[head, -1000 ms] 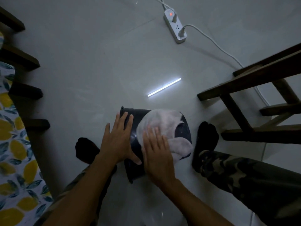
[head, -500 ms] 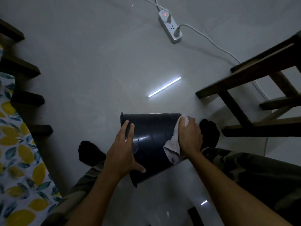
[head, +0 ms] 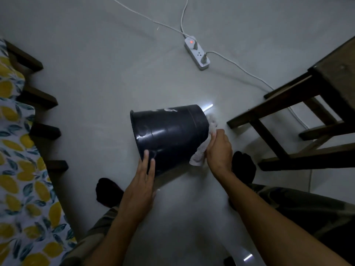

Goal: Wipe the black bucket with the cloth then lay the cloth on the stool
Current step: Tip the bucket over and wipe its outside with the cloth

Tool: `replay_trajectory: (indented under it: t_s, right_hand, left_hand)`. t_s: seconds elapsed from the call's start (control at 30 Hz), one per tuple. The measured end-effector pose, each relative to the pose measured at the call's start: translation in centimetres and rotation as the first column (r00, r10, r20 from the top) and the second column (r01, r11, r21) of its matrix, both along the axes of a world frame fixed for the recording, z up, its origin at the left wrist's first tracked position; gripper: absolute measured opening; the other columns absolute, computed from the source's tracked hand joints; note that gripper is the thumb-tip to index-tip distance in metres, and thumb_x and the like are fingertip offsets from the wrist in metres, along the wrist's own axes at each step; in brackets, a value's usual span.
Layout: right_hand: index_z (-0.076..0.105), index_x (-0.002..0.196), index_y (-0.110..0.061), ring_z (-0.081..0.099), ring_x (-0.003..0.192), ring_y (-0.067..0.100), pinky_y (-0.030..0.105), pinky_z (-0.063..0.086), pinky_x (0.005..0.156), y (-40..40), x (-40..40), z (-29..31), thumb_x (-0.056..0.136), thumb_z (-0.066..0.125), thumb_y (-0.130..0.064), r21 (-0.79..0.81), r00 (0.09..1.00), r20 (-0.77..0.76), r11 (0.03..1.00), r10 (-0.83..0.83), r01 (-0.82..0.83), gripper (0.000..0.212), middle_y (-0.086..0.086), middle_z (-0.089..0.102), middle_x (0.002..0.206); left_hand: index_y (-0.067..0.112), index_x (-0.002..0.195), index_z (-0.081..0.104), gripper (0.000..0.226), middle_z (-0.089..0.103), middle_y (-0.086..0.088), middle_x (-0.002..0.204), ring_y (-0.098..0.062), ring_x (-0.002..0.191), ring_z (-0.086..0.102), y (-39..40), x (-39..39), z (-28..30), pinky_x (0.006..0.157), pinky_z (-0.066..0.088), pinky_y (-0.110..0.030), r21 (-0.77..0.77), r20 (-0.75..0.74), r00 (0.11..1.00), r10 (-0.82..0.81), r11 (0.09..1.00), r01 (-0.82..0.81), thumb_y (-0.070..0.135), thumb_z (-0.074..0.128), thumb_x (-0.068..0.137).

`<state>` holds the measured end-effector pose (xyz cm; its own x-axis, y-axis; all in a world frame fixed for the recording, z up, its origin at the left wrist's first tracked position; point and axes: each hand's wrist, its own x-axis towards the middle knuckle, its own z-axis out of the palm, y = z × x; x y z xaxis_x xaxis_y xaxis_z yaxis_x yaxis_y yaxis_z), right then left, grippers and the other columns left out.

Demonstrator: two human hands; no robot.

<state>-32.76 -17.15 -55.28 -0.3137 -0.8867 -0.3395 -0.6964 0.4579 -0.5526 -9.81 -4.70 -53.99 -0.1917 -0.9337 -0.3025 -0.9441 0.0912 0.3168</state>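
A black plastic bucket (head: 169, 135) lies on its side on the grey floor, its mouth to the left and its base to the right. My left hand (head: 142, 187) rests flat against the bucket's near side by the rim, fingers together. My right hand (head: 219, 150) grips a bunched white cloth (head: 199, 156) and presses it against the bucket's base end. The wooden stool (head: 299, 104) stands to the right, its seat partly cut off by the frame's edge.
A white power strip (head: 197, 54) with cables lies on the floor behind the bucket. A bed with a lemon-print sheet (head: 19, 179) and dark wooden slats runs along the left. My feet in black socks (head: 107, 191) flank the bucket.
My right hand slid the cloth from the bucket's side to its base end. The bucket has lifted and turned a little. My left hand has slipped lower on the rim side.
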Motion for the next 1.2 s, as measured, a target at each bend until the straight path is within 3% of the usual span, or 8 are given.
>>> replay_trajectory:
  t_s: [0.13, 0.23, 0.3, 0.43, 0.53, 0.63, 0.8, 1.2]
  right_hand:
    - [0.055, 0.124, -0.011, 0.065, 0.097, 0.022, 0.030, 0.051, 0.078, 1.8, -1.1, 0.6, 0.109, 0.036, -0.029, 0.010, 1.000, 0.007, 1.000, 0.028, -0.028, 0.030, 0.007, 0.065, 0.106]
    - [0.058, 0.117, -0.013, 0.066, 0.091, 0.017, 0.035, 0.055, 0.078, 3.7, -1.8, 2.0, 0.108, 0.035, -0.034, -0.085, 0.998, 0.055, 0.995, -0.037, 0.042, 0.032, 0.003, 0.065, 0.099]
    - [0.059, 0.105, -0.019, 0.063, 0.082, 0.006, 0.029, 0.050, 0.071, 5.1, -2.1, 3.6, 0.108, 0.037, -0.038, -0.170, 0.992, 0.110, 0.983, -0.058, 0.076, 0.029, -0.004, 0.063, 0.090]
    - [0.059, 0.100, -0.035, 0.061, 0.084, -0.002, 0.017, 0.049, 0.072, 7.8, -0.9, 5.4, 0.107, 0.047, -0.031, -0.270, 0.948, 0.172, 0.938, 0.269, -0.217, 0.014, -0.015, 0.062, 0.092]
    - [0.065, 0.123, -0.024, 0.061, 0.109, 0.003, 0.025, 0.051, 0.094, 9.8, 1.3, 3.4, 0.105, 0.049, -0.032, -0.340, 0.765, 0.002, 0.720, 0.644, -0.605, 0.025, -0.006, 0.070, 0.116]
    - [0.045, 0.150, -0.020, 0.042, 0.147, 0.022, 0.048, 0.034, 0.120, 10.6, 2.5, 0.1, 0.106, 0.036, -0.041, -0.186, 0.531, -0.254, 0.498, 0.808, -0.847, 0.049, 0.003, 0.048, 0.156]
    - [0.044, 0.149, -0.024, 0.025, 0.155, 0.025, 0.055, 0.022, 0.123, 7.6, 2.8, -2.7, 0.107, 0.032, -0.047, -0.066, 0.390, -0.262, 0.386, 0.883, -0.920, 0.049, 0.005, 0.039, 0.162]
    - [0.050, 0.147, -0.023, 0.045, 0.142, 0.020, 0.044, 0.028, 0.121, -2.0, 3.6, -3.8, 0.107, 0.024, -0.042, -0.019, 0.732, -0.186, 0.743, 0.655, -0.669, 0.052, 0.000, 0.053, 0.151]
  left_hand:
    - [0.013, 0.158, 0.011, 0.113, -0.001, -0.010, 0.170, -0.026, 0.151, 0.025, 3.1, -2.2, 0.4, 0.114, 0.033, -0.038, 0.109, 0.102, 0.995, 0.010, 0.994, -0.021, 0.038, 0.083, 0.074]
    - [0.011, 0.142, 0.053, 0.081, 0.060, -0.012, 0.142, -0.022, 0.104, 0.070, 4.5, -3.9, 1.5, 0.082, 0.057, -0.041, 0.117, 0.148, 0.989, 0.021, 0.992, -0.038, 0.052, 0.076, 0.076]
    - [0.013, 0.127, 0.066, 0.060, 0.075, -0.007, 0.107, -0.020, 0.078, 0.070, 4.1, -4.6, 2.4, 0.064, 0.054, -0.036, 0.009, 0.161, 0.986, 0.045, 0.999, -0.047, 0.054, 0.063, 0.084]
    - [0.013, 0.135, 0.056, 0.086, 0.059, -0.013, 0.135, -0.030, 0.111, 0.062, 0.1, -4.4, 3.2, 0.086, 0.049, -0.043, -0.112, 0.163, 0.970, 0.181, 0.980, -0.164, 0.060, 0.081, 0.068]
    - [0.008, 0.156, 0.029, 0.127, 0.021, -0.019, 0.165, -0.035, 0.150, 0.027, -3.1, -3.7, 2.2, 0.114, 0.031, -0.052, -0.017, 0.191, 0.960, 0.204, 0.979, -0.204, 0.080, 0.071, 0.060]
    - [0.002, 0.160, 0.007, 0.133, 0.002, -0.020, 0.168, -0.033, 0.156, 0.002, -4.1, -3.0, 0.5, 0.123, 0.018, -0.054, 0.076, 0.176, 0.969, 0.173, 0.979, -0.189, 0.087, 0.054, 0.069]
    - [-0.003, 0.158, 0.005, 0.146, 0.001, -0.024, 0.167, -0.037, 0.155, -0.003, -3.6, -2.5, -1.2, 0.125, 0.013, -0.051, 0.172, 0.239, 0.967, 0.093, 0.976, -0.137, 0.099, 0.036, 0.057]
    - [0.007, 0.158, -0.011, 0.163, -0.018, -0.014, 0.167, -0.030, 0.155, -0.015, -4.2, -3.3, 0.3, 0.120, -0.004, -0.047, 0.219, 0.225, 0.956, 0.186, 0.947, -0.236, 0.087, 0.074, 0.045]
